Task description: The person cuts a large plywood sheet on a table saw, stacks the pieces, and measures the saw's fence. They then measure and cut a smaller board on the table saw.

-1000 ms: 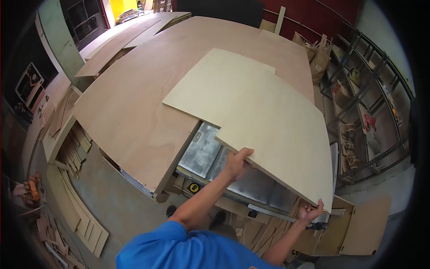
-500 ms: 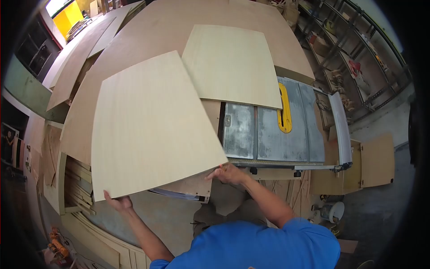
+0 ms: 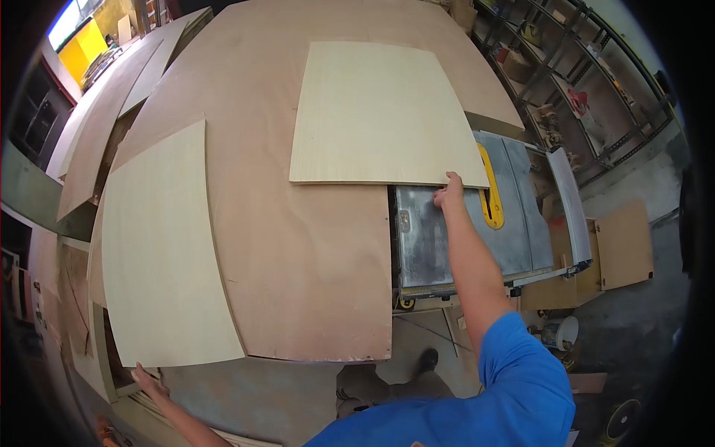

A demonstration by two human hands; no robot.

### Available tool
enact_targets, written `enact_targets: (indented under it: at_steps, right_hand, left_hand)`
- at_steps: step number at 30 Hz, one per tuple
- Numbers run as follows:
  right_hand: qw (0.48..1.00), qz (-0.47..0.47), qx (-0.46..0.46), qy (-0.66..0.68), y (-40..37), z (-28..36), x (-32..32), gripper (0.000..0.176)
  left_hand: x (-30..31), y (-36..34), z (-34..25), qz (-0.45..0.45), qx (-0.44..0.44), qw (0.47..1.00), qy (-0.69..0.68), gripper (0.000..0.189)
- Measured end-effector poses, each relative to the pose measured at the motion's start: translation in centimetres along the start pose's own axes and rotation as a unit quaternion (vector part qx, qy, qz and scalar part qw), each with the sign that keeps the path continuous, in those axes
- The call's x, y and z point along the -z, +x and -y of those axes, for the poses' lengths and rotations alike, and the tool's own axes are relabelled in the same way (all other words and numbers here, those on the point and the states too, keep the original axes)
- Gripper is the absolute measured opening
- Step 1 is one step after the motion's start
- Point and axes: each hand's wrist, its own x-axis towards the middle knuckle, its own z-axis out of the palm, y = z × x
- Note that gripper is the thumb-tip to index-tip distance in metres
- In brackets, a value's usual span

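A pale plywood panel [image 3: 167, 257] lies at the left on the big brown worktable. My left hand [image 3: 151, 382] is at its near edge by the left corner, thumb against the rim and the other fingers partly hidden. Farther off, a second pale plywood panel [image 3: 380, 112] rests partly on the table and partly over the grey table saw [image 3: 432, 238]. My right hand [image 3: 449, 192] grips its near edge close to the right corner, thumb on top and fingers below. Right beside that corner is the saw's yellow insert plate [image 3: 491, 201].
The brown worktable top [image 3: 313, 283] spreads between the two panels. A saw fence rail [image 3: 570, 205] runs along the right. Metal shelving [image 3: 573, 82] stands at the back right. An open cabinet [image 3: 622, 246] and a white bucket [image 3: 562, 331] are on the right-hand floor.
The first panel has moved left and down flat onto the table, away from the second one. My right hand has left it and reached forward to the second panel's edge.
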Motion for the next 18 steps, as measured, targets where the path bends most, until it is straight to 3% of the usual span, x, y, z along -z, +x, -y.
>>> enact_targets:
  at_steps: [2,4,7,8,10,13,16,17,18]
  right_hand:
    - [0.997,0.075,0.014,0.016,-2.1,0.6,1.2,0.037]
    - [0.988,0.133,0.056,0.048,-6.2,0.8,-0.1,0.031]
    - [0.976,0.163,0.132,0.062,-9.6,1.3,-2.2,0.022]
    - [0.974,0.165,0.147,0.056,-11.9,1.2,-2.3,0.022]
    - [0.967,0.175,0.181,0.047,-17.2,0.4,-2.0,0.023]
    - [0.953,0.158,0.256,0.043,-24.8,-0.1,3.0,0.024]
    - [0.924,0.183,0.335,0.009,-28.2,4.1,10.7,0.019]
    - [0.913,0.186,0.363,-0.014,-29.3,6.0,13.1,0.018]
    - [0.898,0.205,0.387,-0.046,-31.4,8.1,15.7,0.017]
  left_hand:
    - [-0.7,0.9,0.1,-0.006,-0.080,0.997,0.024,0.076]
    - [-2.4,2.1,-0.5,-0.041,-0.232,0.961,0.142,0.062]
    - [-11.5,-6.4,-7.9,-0.012,-0.435,0.883,0.176,0.057]
    - [-14.8,-10.7,-11.1,0.049,-0.482,0.867,0.118,0.055]
    - [-19.1,-21.9,-18.2,0.173,-0.463,0.867,0.057,0.052]
    - [-21.0,-32.6,-25.2,0.255,-0.618,0.743,0.018,0.052]
    - [-21.9,-39.2,-26.5,0.358,-0.624,0.693,-0.046,0.046]
    - [-21.7,-41.5,-25.8,0.413,-0.593,0.690,-0.020,0.048]
    - [-22.3,-42.6,-24.1,0.443,-0.614,0.652,0.039,0.053]
